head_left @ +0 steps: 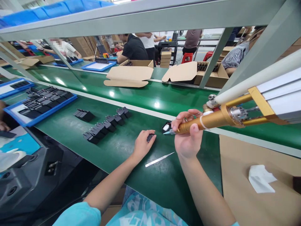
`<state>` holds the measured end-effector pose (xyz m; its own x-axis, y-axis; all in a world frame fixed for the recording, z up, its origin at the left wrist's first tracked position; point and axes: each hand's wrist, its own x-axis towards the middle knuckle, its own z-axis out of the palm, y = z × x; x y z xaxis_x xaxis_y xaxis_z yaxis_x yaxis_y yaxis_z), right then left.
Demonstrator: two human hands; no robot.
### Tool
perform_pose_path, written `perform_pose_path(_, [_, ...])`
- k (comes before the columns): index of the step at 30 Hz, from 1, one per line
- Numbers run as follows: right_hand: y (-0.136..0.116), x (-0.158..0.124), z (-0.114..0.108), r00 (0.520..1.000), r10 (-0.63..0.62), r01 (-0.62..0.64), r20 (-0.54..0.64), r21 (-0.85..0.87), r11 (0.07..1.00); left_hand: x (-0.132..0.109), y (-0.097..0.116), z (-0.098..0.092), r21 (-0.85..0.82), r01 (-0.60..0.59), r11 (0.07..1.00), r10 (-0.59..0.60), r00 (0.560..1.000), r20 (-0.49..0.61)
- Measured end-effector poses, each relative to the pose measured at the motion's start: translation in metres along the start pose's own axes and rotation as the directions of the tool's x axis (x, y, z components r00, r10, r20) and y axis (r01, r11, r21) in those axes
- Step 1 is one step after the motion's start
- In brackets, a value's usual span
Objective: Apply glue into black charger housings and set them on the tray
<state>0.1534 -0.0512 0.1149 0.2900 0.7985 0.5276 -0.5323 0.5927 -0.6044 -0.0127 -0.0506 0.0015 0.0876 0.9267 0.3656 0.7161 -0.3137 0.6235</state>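
Observation:
My left hand rests on the green bench mat with its fingers closed on a small black part. My right hand grips a gold-coloured dispensing tool whose tip points left at a small black and white part just beyond the fingers. A white hose runs from the tool up to the right. Silver tweezers lie on the mat between my forearms. Several rows of small black parts stand to the left of my left hand.
A blue tray of black parts sits at the far left. A green conveyor belt runs behind the bench, with open cardboard boxes beyond it and other people at work. A brown cardboard sheet with a white cloth lies at right.

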Motion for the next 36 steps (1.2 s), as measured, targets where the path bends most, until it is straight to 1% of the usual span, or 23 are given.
perform_pose_path(2, [0.001,0.000,0.000,1.000,-0.007,0.007,0.005,0.010,1.000,-0.002,0.001,0.002,0.046,0.010,0.999,-0.010,1.000,-0.001])
perform_pose_path(3, [0.001,0.000,0.000,1.000,-0.011,0.011,0.006,0.014,1.000,-0.003,0.001,0.002,0.092,-0.003,0.996,0.002,1.000,0.011])
perform_pose_path(5, [0.001,0.001,-0.001,1.000,-0.015,0.015,0.008,0.018,1.000,-0.006,0.002,0.000,0.240,-0.066,0.969,0.052,0.997,0.062])
perform_pose_path(8, [0.001,0.001,-0.001,1.000,-0.015,0.015,0.008,0.029,0.999,-0.009,0.003,0.000,0.477,-0.145,0.867,0.089,0.986,0.139])
perform_pose_path(10, [0.001,0.001,-0.002,1.000,-0.013,0.013,0.005,0.033,0.999,-0.012,0.005,0.002,0.558,-0.157,0.815,0.083,0.984,0.156])
perform_pose_path(12, [0.000,0.002,-0.002,1.000,-0.010,0.010,0.001,0.033,0.999,-0.014,0.006,0.005,0.594,-0.159,0.789,0.076,0.984,0.162])
perform_pose_path(15, [-0.001,0.002,-0.003,1.000,-0.010,0.010,-0.003,0.036,0.999,-0.013,0.004,0.008,0.608,-0.168,0.776,0.070,0.981,0.182])
perform_pose_path(17, [-0.001,0.003,-0.004,1.000,-0.007,0.007,-0.009,0.029,1.000,-0.007,0.000,0.007,0.596,-0.173,0.784,0.065,0.978,0.198])
perform_pose_path(20, [0.000,0.006,-0.008,0.999,-0.005,0.006,-0.034,0.013,1.000,0.009,-0.008,-0.002,0.571,-0.160,0.805,0.058,0.979,0.194])
perform_pose_path(21, [0.001,0.007,-0.009,0.999,-0.010,0.010,-0.044,0.011,1.000,0.014,-0.010,-0.005,0.560,-0.162,0.812,0.073,0.981,0.179])
perform_pose_path(23, [0.002,0.010,-0.012,0.998,-0.021,0.022,-0.060,0.009,1.000,0.025,-0.007,-0.009,0.523,-0.196,0.830,0.152,0.980,0.125])
perform_pose_path(25, [0.003,0.014,-0.017,0.996,-0.032,0.033,-0.077,0.005,0.999,0.031,0.002,-0.007,0.438,-0.264,0.859,0.259,0.963,0.073])
perform_pose_path(26, [0.003,0.016,-0.020,0.995,-0.038,0.038,-0.088,0.000,0.999,0.034,0.009,-0.003,0.374,-0.303,0.876,0.301,0.951,0.066])
perform_pose_path(28, [0.004,0.021,-0.026,0.992,-0.057,0.056,-0.111,-0.015,0.998,0.041,0.023,0.012,0.223,-0.361,0.906,0.341,0.932,0.123])
perform_pose_path(29, [0.004,0.023,-0.030,0.990,-0.069,0.067,-0.123,-0.022,0.998,0.046,0.029,0.021,0.149,-0.357,0.922,0.332,0.928,0.169])
perform_pose_path(31, [0.004,0.028,-0.036,0.985,-0.090,0.086,-0.149,-0.033,0.996,0.061,0.035,0.039,0.011,-0.286,0.958,0.274,0.928,0.253])
perform_pose_path(33, [0.003,0.032,-0.041,0.979,-0.100,0.093,-0.179,-0.044,0.995,0.080,0.033,0.053,-0.160,-0.144,0.977,0.190,0.927,0.325])
perform_pose_path(35, [0.003,0.034,-0.044,0.974,-0.102,0.093,-0.204,-0.055,0.994,0.096,0.027,0.062,-0.313,-0.009,0.950,0.138,0.908,0.395])
perform_pose_path(36, [0.002,0.035,-0.045,0.972,-0.102,0.091,-0.211,-0.059,0.994,0.101,0.023,0.064,-0.361,0.039,0.932,0.125,0.899,0.420])
